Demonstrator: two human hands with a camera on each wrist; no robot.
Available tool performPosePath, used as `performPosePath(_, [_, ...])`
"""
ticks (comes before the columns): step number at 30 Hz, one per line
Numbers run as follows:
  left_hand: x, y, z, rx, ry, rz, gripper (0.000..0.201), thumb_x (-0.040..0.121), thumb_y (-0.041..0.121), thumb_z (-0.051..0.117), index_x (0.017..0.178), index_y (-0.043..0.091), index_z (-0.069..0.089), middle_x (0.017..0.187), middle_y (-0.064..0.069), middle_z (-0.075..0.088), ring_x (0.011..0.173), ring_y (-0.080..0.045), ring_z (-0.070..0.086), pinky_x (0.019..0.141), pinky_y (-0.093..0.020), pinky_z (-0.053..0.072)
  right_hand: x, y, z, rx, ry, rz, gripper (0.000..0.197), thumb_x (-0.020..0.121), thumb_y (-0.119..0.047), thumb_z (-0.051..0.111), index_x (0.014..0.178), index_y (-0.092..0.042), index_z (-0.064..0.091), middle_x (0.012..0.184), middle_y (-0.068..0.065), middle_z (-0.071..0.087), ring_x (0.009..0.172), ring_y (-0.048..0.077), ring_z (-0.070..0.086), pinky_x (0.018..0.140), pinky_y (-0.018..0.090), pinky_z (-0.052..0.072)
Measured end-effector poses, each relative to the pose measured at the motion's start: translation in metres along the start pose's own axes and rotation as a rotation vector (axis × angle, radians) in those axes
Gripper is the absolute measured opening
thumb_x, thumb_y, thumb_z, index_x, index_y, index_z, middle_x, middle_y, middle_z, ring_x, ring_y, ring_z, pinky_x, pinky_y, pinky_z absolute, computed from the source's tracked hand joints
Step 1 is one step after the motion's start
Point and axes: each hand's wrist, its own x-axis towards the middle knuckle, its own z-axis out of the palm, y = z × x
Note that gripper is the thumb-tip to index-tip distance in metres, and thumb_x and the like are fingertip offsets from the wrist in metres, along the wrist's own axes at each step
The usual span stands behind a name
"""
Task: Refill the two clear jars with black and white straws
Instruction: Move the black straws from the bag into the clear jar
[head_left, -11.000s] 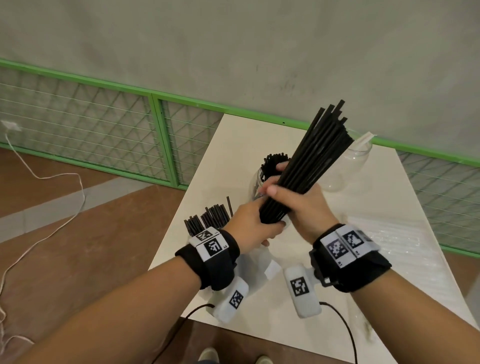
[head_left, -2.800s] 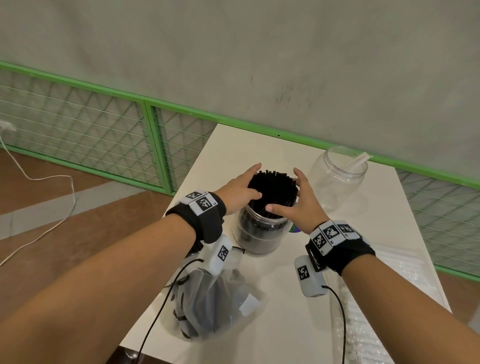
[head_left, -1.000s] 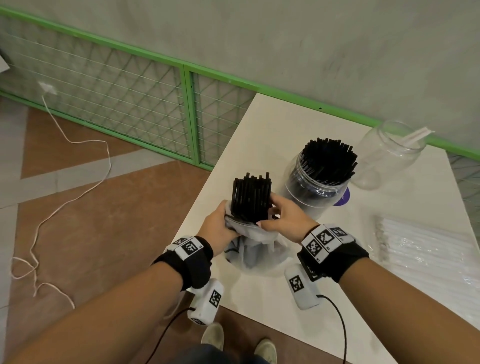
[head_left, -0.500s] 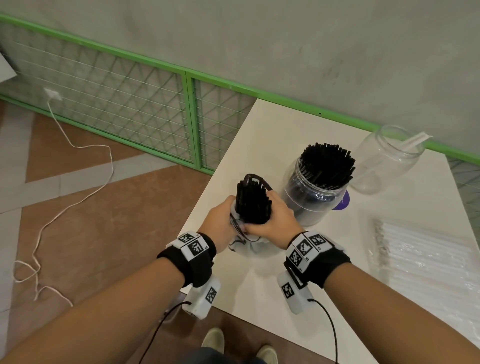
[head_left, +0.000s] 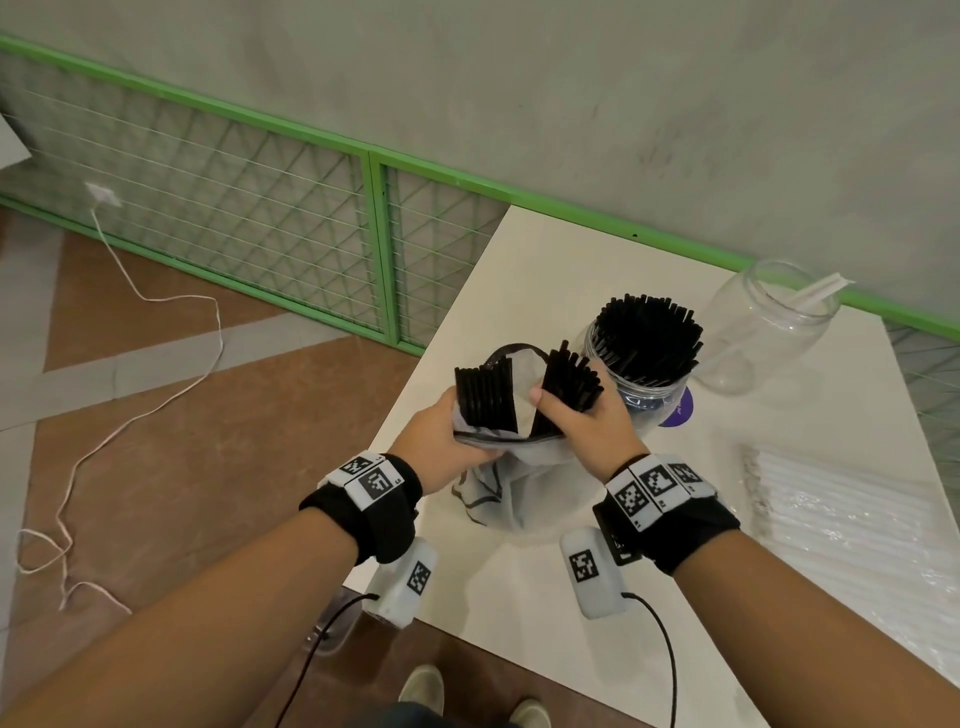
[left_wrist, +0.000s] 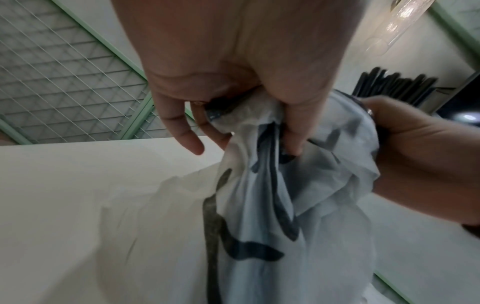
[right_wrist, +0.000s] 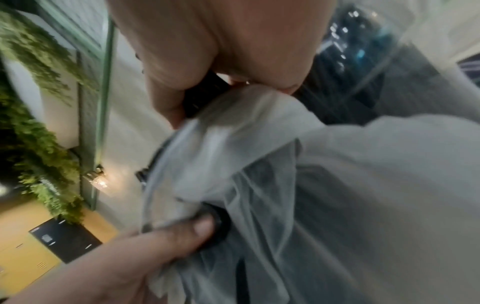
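Beside full jar (head_left: 644, 358) | left hand (head_left: 441, 441) grips bag (head_left: 524, 483) | right hand (head_left: 587, 421) grips black straws (head_left: 571, 384)

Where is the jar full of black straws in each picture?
Head: the jar stands right of centre on the table, just beyond the right hand.
Left wrist: only its black straw tips show at the upper right edge, above the right hand.
Right wrist: a blurred clear jar wall with dark straws at the upper right.
Shared landmark: the white bag both hands grip.
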Motion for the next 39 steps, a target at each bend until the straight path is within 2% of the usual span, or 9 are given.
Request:
performPosePath(2, [0.003, -0.001, 0.002, 0.01, -0.005, -0.028, 0.07, 0.067, 0.055, 0.073, 0.128, 0.033, 0.046, 0.114, 0.013, 0.064, 0.105, -0.006, 0.059, 0.089, -0.027, 0.048, 0.0, -0.011, -0.009, -0.03, 0.041, -0.044, 0.044, 0.071, -0.053, 0.074, 0.106, -0.029, 0.059, 0.112, 0.009, 0.061, 0.108, 0.017, 0.06, 0.097, 0.038, 0.048])
performPosePath(5, [0.007, -0.005, 0.006, 0.069, -0.071, -0.104, 0.073, 0.061, 0.061, 0.07, 0.125, 0.032, 0.048, 0.114, 0.01, 0.064, 0.107, -0.013, 0.059, 0.095, -0.036, 0.048, -0.006, -0.046, -0.023, 0.09, 0.03, -0.123, 0.007, 0.089, -0.024, 0.065, 0.088, -0.028, 0.071, 0.098, 0.001, 0.071, 0.099, 0.009, 0.065, 0.092, 0.033, 0.048])
performPosePath(7, [0.008, -0.005, 0.01, 0.103, -0.08, -0.129, 0.071, 0.066, 0.054, 0.074, 0.126, 0.028, 0.046, 0.116, 0.007, 0.063, 0.109, -0.017, 0.058, 0.094, -0.034, 0.046, -0.011, -0.065, -0.031, 0.182, 0.063, -0.153, 0.017, 0.093, -0.018, 0.06, 0.081, -0.024, 0.071, 0.09, 0.003, 0.074, 0.093, 0.015, 0.069, 0.09, 0.04, 0.052])
performPosePath(12, [0.007, -0.01, 0.017, 0.152, -0.009, -0.242, 0.069, 0.076, 0.034, 0.075, 0.132, 0.017, 0.04, 0.115, -0.004, 0.061, 0.105, -0.026, 0.057, 0.077, -0.026, 0.042, -0.022, -0.078, -0.045, 0.279, 0.252, -0.272, 0.02, 0.095, -0.012, 0.057, 0.09, 0.007, 0.06, 0.074, 0.002, 0.068, 0.079, 0.016, 0.068, 0.077, 0.029, 0.053])
performPosePath(17, [0.01, -0.012, 0.019, 0.173, 0.021, -0.349, 0.055, 0.077, 0.031, 0.074, 0.119, 0.015, 0.041, 0.094, -0.009, 0.063, 0.065, -0.023, 0.061, 0.049, -0.03, 0.051, -0.04, -0.075, -0.051, 0.324, 0.275, -0.335, 0.019, 0.095, -0.008, 0.055, 0.082, 0.005, 0.06, 0.075, 0.011, 0.065, 0.077, 0.019, 0.065, 0.076, 0.023, 0.051])
performPosePath(22, [0.008, -0.013, 0.023, 0.168, 0.028, -0.405, 0.055, 0.078, 0.035, 0.072, 0.119, 0.016, 0.04, 0.1, -0.012, 0.062, 0.08, -0.031, 0.064, 0.058, -0.035, 0.056, -0.039, -0.021, -0.021, 0.245, 0.157, -0.122, 0.014, 0.088, -0.007, 0.065, 0.076, -0.014, 0.066, 0.075, 0.001, 0.069, 0.08, 0.014, 0.067, 0.08, 0.027, 0.054])
performPosePath(29, [-0.002, -0.017, 0.026, 0.146, 0.044, -0.43, 0.045, 0.084, 0.031, 0.066, 0.118, 0.013, 0.04, 0.106, -0.013, 0.06, 0.09, -0.03, 0.061, 0.068, -0.037, 0.056, -0.038, 0.046, 0.018, 0.211, 0.128, 0.153, 0.007, 0.083, -0.012, 0.072, 0.086, -0.007, 0.069, 0.079, -0.006, 0.069, 0.075, -0.002, 0.064, 0.073, 0.015, 0.046])
performPosePath(34, [-0.007, -0.021, 0.02, 0.123, 0.019, -0.348, 0.087, 0.076, 0.034, 0.074, 0.144, 0.017, 0.021, 0.123, -0.005, 0.057, 0.109, -0.027, 0.057, 0.086, -0.028, 0.045, -0.031, 0.024, 0.009, 0.189, 0.143, 0.038, 0.014, 0.089, -0.015, 0.065, 0.076, -0.01, 0.067, 0.079, 0.001, 0.071, 0.081, 0.007, 0.065, 0.079, 0.016, 0.047])
performPosePath(39, [-0.005, -0.017, 0.015, 0.162, 0.037, -0.338, 0.109, 0.055, 0.043, 0.064, 0.149, 0.028, 0.012, 0.143, -0.01, 0.041, 0.131, -0.032, 0.036, 0.107, -0.043, 0.034, -0.023, -0.018, -0.022, 0.381, 0.15, -0.048, 0.025, 0.091, -0.012, 0.063, 0.072, -0.026, 0.069, 0.075, 0.004, 0.069, 0.083, 0.027, 0.066, 0.09, 0.048, 0.053])
